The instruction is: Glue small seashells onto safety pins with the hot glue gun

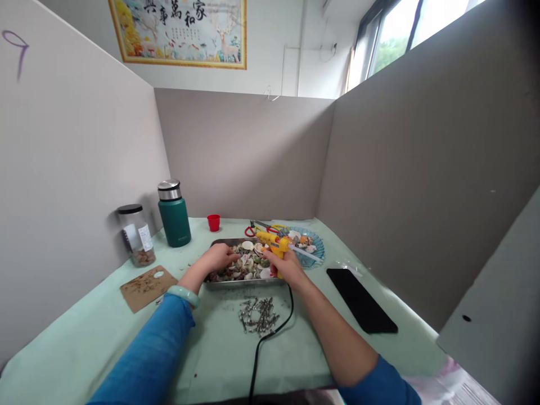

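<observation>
A metal tray [244,282] full of mixed seashells [252,260] lies in the middle of the table. My left hand [220,257] reaches over the tray's left part, its fingers bent down at the shells; whether anything is between the fingertips is too small to tell. At the tray's right side my right hand [287,266] is wrapped round the handle of a yellow glue gun [274,242]. A clear glue stick sticks out of the gun to the right, over a blue glass plate [319,242] with more shells. The gun's black cord [270,334] runs toward me.
Small metallic pieces [259,315] lie before the tray. On the left are brown cardboard [147,287], a jar [137,236] and a green bottle [174,219]. Behind stand a red cup [214,223] and scissors [250,230]. A black phone-like slab [363,301] lies right. Partitions surround the table.
</observation>
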`<state>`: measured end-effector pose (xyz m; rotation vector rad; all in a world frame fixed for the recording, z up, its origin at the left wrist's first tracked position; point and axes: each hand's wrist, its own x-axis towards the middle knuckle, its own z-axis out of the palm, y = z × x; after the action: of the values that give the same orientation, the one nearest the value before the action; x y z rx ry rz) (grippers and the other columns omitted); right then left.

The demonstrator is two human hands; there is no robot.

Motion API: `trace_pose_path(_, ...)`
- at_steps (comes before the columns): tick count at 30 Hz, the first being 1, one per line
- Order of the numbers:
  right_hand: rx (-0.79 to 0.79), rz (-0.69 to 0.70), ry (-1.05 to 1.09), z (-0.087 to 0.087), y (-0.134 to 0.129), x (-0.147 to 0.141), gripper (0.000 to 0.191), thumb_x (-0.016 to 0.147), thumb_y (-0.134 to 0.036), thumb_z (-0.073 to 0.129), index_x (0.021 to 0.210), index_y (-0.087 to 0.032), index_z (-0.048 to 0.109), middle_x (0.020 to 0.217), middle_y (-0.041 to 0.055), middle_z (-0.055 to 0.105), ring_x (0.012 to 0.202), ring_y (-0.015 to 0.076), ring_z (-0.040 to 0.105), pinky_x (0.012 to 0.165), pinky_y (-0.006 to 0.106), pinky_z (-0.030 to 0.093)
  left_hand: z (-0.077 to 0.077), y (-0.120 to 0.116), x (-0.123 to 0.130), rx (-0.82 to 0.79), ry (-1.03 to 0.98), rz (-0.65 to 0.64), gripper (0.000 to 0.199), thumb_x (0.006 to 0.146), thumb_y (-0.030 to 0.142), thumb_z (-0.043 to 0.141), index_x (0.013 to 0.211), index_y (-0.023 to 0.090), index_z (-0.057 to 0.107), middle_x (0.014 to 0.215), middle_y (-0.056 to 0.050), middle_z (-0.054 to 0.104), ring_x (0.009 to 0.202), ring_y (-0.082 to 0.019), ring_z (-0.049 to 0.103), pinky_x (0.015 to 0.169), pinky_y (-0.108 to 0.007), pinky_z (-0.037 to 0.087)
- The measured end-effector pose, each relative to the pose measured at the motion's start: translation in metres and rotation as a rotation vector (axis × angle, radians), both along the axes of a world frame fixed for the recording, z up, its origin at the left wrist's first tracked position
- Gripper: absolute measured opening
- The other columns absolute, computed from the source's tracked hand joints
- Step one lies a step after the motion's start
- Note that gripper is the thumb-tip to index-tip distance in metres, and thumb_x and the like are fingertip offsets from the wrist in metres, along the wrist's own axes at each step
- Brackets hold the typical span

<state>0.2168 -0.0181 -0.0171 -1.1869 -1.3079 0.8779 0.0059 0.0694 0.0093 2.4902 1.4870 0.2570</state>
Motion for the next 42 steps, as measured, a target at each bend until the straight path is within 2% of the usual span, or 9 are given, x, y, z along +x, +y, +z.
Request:
trace_pose_path(3, 0.005, -0.01, -0.006, 0.0, 0.0, 0.0, 0.029, 0.073, -0.044, 0.059, 0.08, -0.015, 0.06, 0.042, -0.0057, 0.048, 0.036, 0.0078, 0.042, 0.037, 0.019, 0.039, -0.001, -0.007, 0.0, 0.012, -0.014, 0.003, 0.045, 0.084, 0.047, 0.039, 0.073, 0.016, 0.071, 0.058, -0.004, 0.064, 0.057, -0.015, 0.057, 0.057, -0.023, 0.042)
trace_pose_path(7, 0.0, -0.012, -0.005, 0.001, -0.001, 0.0, 0.028, 0.073, -0.043, 0.059, 0.078, -0.016, 0.06, 0.042, -0.0057, 0.047, 0.036, 0.0077, 0.042, 0.037, 0.019, 0.038, 0.002, -0.013, -0.008, 0.082, 0.147, 0.071, 0.023, 0.076, 0.034, 0.055, 0.087, 0.022, 0.072, 0.086, -0.004, 0.071, 0.079, -0.018, 0.063, 0.067, -0.023, 0.045)
trace_pose_path(13, -0.006, -0.012, -0.015, 0.002, -0.002, 0.0, 0.029, 0.073, -0.044, 0.06, 0.08, -0.016, 0.06, 0.042, -0.0055, 0.049, 0.038, 0.0086, 0.044, 0.04, 0.019, 0.039, -0.001, -0.017, -0.004, 0.111, 0.28, 0.16, 0.033, 0.063, 0.017, 0.065, 0.095, 0.022, 0.07, 0.102, -0.012, 0.068, 0.094, -0.029, 0.061, 0.074, -0.032, 0.046)
trace_pose_path(20, 0.018, -0.016, -0.048, -0.003, 0.002, 0.003, 0.031, 0.074, -0.047, 0.059, 0.078, -0.016, 0.061, 0.044, -0.0045, 0.05, 0.039, 0.009, 0.045, 0.039, 0.019, 0.039, 0.002, -0.014, -0.006, 0.195, 0.245, 0.215, 0.037, 0.083, 0.024, 0.043, 0.116, 0.024, 0.06, 0.115, -0.011, 0.063, 0.103, -0.024, 0.058, 0.08, -0.03, 0.044)
trace_pose_path(23, 0.01, -0.03, -0.064, -0.004, 0.002, 0.003, 0.032, 0.074, -0.048, 0.06, 0.08, -0.016, 0.062, 0.046, -0.0038, 0.051, 0.039, 0.0092, 0.046, 0.039, 0.019, 0.039, 0.012, -0.017, -0.017, 0.177, 0.288, 0.22, 0.027, 0.076, 0.024, 0.053, 0.097, 0.025, 0.069, 0.103, -0.01, 0.067, 0.103, -0.027, 0.055, 0.084, -0.033, 0.041)
trace_pose_path(28, 0.002, -0.017, -0.059, -0.001, -0.001, 0.001, 0.032, 0.073, -0.047, 0.06, 0.08, -0.016, 0.061, 0.044, -0.0046, 0.05, 0.039, 0.0089, 0.046, 0.04, 0.019, 0.039, 0.017, -0.027, -0.015, 0.07, 0.4, 0.211, 0.018, 0.047, 0.022, 0.076, 0.064, 0.021, 0.071, 0.078, -0.011, 0.069, 0.1, -0.032, 0.052, 0.087, -0.039, 0.036)
trace_pose_path(33, -0.001, -0.017, -0.068, -0.001, -0.001, 0.002, 0.031, 0.074, -0.046, 0.059, 0.077, -0.015, 0.061, 0.043, -0.0045, 0.05, 0.038, 0.0086, 0.046, 0.04, 0.019, 0.038, 0.01, -0.025, -0.009, 0.198, 0.383, 0.233, 0.011, 0.065, 0.022, 0.063, 0.072, 0.019, 0.072, 0.084, -0.014, 0.069, 0.105, -0.033, 0.047, 0.091, -0.045, 0.028)
trace_pose_path(37, 0.001, -0.02, -0.071, -0.004, 0.002, 0.003, 0.031, 0.074, -0.046, 0.06, 0.079, -0.016, 0.061, 0.044, -0.0043, 0.05, 0.038, 0.0087, 0.047, 0.04, 0.019, 0.039, 0.013, -0.023, -0.014, 0.293, 0.314, 0.254, 0.024, 0.078, 0.025, 0.048, 0.078, 0.021, 0.072, 0.093, -0.011, 0.069, 0.105, -0.03, 0.047, 0.092, -0.044, 0.026)
trace_pose_path(42, -0.008, -0.007, -0.062, 0.0, 0.0, 0.002, 0.03, 0.074, -0.046, 0.06, 0.081, -0.016, 0.061, 0.045, -0.0049, 0.05, 0.039, 0.0086, 0.046, 0.04, 0.019, 0.039, 0.02, -0.031, -0.014, 0.029, 0.349, 0.12, 0.02, 0.068, 0.041, 0.061, 0.073, 0.026, 0.074, 0.081, -0.006, 0.071, 0.091, -0.027, 0.057, 0.085, -0.039, 0.035)
